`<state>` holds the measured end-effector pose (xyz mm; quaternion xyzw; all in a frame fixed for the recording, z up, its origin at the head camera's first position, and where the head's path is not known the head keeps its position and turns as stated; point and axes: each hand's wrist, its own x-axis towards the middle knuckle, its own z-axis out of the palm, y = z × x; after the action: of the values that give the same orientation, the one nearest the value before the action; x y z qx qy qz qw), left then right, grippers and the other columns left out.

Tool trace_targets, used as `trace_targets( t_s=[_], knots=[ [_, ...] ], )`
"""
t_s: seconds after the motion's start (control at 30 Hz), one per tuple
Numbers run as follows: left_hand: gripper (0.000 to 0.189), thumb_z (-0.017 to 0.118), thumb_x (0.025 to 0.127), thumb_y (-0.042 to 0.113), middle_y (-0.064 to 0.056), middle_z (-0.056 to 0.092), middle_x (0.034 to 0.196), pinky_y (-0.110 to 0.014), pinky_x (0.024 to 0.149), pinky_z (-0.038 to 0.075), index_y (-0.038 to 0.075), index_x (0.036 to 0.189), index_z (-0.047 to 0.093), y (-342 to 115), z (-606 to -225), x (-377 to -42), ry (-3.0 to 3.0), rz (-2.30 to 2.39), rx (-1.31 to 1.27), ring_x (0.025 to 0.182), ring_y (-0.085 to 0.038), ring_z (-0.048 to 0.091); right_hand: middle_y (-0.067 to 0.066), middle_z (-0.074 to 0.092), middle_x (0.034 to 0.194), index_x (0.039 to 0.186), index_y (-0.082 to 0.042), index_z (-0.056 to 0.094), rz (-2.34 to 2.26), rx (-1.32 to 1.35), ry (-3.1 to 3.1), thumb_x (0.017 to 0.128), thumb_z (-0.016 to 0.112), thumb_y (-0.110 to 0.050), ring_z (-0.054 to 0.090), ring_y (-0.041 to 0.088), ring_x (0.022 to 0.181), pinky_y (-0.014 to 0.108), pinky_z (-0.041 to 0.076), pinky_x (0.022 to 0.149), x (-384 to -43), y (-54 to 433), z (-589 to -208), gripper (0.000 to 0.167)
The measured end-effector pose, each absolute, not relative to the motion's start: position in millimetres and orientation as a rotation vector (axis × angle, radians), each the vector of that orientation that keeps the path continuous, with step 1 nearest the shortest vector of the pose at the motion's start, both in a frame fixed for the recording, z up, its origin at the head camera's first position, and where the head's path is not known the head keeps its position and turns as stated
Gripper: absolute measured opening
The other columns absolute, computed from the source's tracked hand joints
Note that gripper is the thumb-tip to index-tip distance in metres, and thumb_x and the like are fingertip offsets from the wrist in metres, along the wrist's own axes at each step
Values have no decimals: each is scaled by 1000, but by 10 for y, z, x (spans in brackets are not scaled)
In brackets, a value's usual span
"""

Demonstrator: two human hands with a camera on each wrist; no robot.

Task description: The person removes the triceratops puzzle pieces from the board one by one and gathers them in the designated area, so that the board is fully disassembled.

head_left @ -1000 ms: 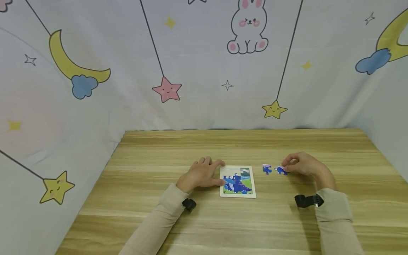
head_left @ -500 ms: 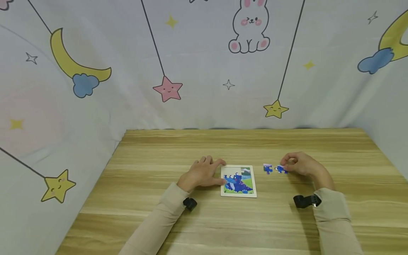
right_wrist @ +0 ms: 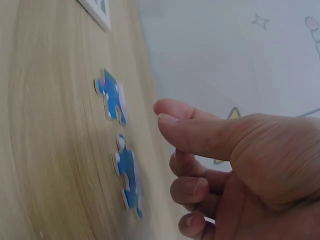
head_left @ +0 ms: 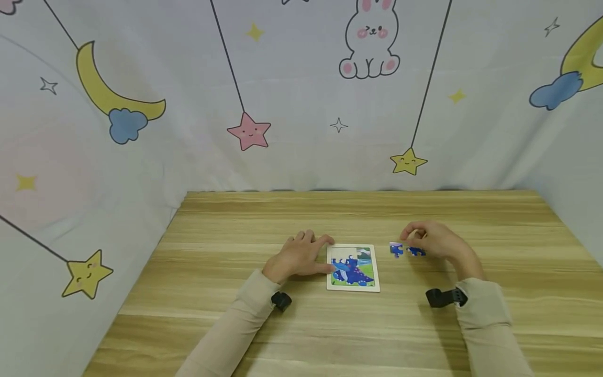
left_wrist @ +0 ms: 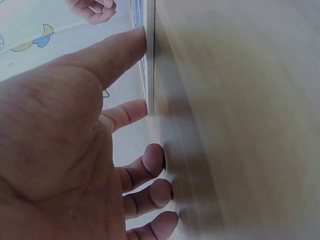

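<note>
A square jigsaw puzzle board [head_left: 377,283] with a blue dinosaur picture lies on the table; its upper left part is bare. My left hand [head_left: 298,257] rests at its left side, the thumb on the frame and the index finger at the top corner, fingers spread. To the right of the board lie two loose puzzle pieces, a left one [head_left: 395,249] and a right one [right_wrist: 129,175]. Just above them hovers my right hand [head_left: 437,240], its thumb and index finger close together with nothing visible between them. In the head view it partly covers the right piece.
The wooden table [head_left: 245,220] reaches back to a white cloth [head_left: 301,94] printed with stars, moons and a rabbit. Dark wrist straps sit on both wrists, and the left cuff camera [head_left: 281,301] stands close to the tabletop.
My right hand has moved left and a little up, off the right puzzle piece and toward the left one. The left hand stays on the board.
</note>
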<state>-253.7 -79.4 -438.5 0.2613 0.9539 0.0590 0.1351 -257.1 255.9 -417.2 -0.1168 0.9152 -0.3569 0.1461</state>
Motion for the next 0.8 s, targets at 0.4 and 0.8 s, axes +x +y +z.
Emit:
trace_targets(
  t_s=[0.4, 0.8],
  knots=[
    [67, 59, 91, 65, -7, 49, 113, -36, 78, 37, 36, 148, 39, -838, -4389, -2533, 2763, 164, 760, 97, -21, 44, 3, 52, 76, 108, -6, 71, -1037, -486, 2580, 93, 71, -9, 46, 17, 70, 30, 39, 61, -2577, 2053, -4259, 15],
    [67, 58, 91, 66, -7, 49, 114, -36, 79, 38, 36, 147, 38, -819, -4401, -2535, 2757, 129, 768, 99, -21, 45, 2, 52, 74, 116, -4, 66, -981, -498, 2565, 90, 75, -11, 46, 16, 66, 31, 38, 61, -2465, 1824, -4310, 28]
  ],
)
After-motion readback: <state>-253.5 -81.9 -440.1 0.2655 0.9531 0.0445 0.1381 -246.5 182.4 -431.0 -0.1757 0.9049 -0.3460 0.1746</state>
